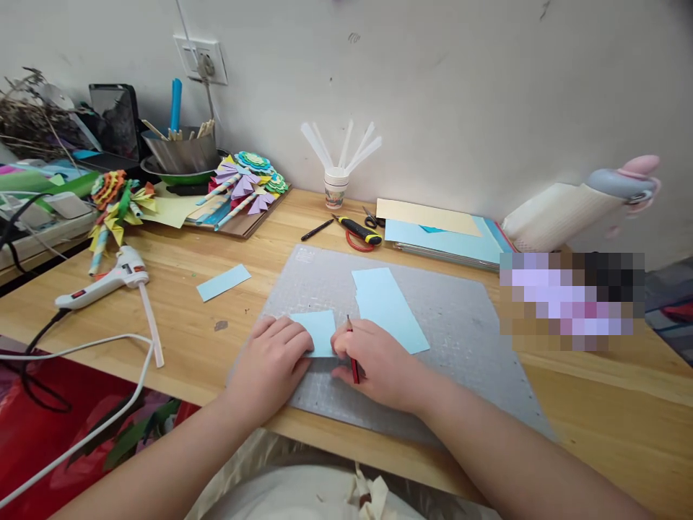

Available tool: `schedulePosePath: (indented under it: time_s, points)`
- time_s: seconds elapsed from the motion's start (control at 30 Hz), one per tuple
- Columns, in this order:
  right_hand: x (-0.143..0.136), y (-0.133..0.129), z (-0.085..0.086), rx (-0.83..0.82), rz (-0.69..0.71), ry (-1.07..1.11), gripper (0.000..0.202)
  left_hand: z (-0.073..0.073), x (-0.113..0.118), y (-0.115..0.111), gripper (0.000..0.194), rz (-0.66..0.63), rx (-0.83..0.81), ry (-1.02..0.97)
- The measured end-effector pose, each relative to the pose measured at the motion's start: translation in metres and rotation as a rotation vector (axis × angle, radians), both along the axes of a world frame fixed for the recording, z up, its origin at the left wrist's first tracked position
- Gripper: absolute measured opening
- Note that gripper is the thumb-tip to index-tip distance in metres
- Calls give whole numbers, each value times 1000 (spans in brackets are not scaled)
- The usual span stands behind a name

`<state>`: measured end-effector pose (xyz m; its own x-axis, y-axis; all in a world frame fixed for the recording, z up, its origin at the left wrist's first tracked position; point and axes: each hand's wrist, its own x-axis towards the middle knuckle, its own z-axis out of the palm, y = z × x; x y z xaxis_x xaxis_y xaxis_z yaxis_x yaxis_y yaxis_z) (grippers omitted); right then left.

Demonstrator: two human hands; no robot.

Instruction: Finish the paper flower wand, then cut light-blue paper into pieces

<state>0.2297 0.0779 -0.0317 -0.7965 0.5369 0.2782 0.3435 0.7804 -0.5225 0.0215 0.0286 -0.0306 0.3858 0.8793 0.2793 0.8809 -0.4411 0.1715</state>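
Observation:
A small light blue piece of paper [320, 326] lies on the grey cutting mat [460, 310], between my two hands. My left hand [277, 361] grips its left side, fingers curled over the top and thumb by the near edge. At the right edge, the fingertips of my right hand [379, 361] touch the same piece. A red pencil [355, 370] is tucked in my right hand, its dark tip pointing up and away. Just beyond that hand, a larger light blue sheet [387, 307] with a notched left edge lies flat.
A blue strip [224, 282] and a hot glue gun [102, 282] with its cord lie left. Behind the mat are a black pen [317, 230], a yellow-black cutter [358, 230], scissors [373, 217] and a paper cup [336, 189] of glue sticks. Stacked paper [433, 232] sits back right.

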Motion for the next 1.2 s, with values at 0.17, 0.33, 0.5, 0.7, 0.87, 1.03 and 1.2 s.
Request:
schedulePosePath:
  time_s: [0.17,0.33,0.5,0.7,0.87,1.03,1.2]
  points:
    - [-2,3,-5,-227,-71,39,20,8,1,3,13,-13,-191,-111]
    - [2,5,-2,-447,-123,82,16,14,3,11,21,38,-352,-178]
    - [0,6,-3,-474,-147,111,19,21,12,22,23,69,-451,-188]
    - [4,8,0,-483,-164,169,21,20,19,30,17,99,-476,-184]
    - [12,13,4,-380,-88,165,22,17,18,32,18,99,-491,-205]
    - [14,17,4,-142,-10,120,20,16,19,32,17,108,-486,-192]
    - [16,18,5,-100,-29,122,20,19,20,32,17,109,-488,-178]
